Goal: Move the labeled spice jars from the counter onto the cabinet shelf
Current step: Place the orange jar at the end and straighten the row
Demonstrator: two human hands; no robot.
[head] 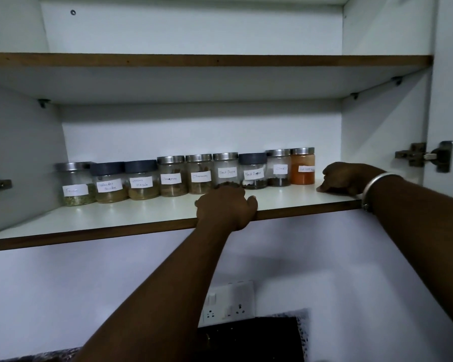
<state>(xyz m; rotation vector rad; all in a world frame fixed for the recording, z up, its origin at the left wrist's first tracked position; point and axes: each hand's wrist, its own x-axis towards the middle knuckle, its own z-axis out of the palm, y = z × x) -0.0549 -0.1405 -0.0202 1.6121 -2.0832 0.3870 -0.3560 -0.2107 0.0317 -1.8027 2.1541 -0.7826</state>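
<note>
Jars (172, 176): nine in a row at the back of the shelf (115, 218), labels forward.
Left grip (225, 209): on the shelf's front edge, just before a pepper jar (226, 170); fingers hidden, so I cannot tell its hold.
Right grip (347, 178): curled, empty, resting on the shelf beside the orange jar (302, 165).

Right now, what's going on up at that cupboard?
A person is reaching into an open cabinet. Nine labeled spice jars stand in a row at the back of the lower shelf. The left hand rests at the shelf's front edge, just before a Black Pepper jar; whether its fingers touch it is hidden. The right hand, fingers curled, rests on the shelf beside the orange-powder jar at the row's right end. No jar is lifted.
</note>
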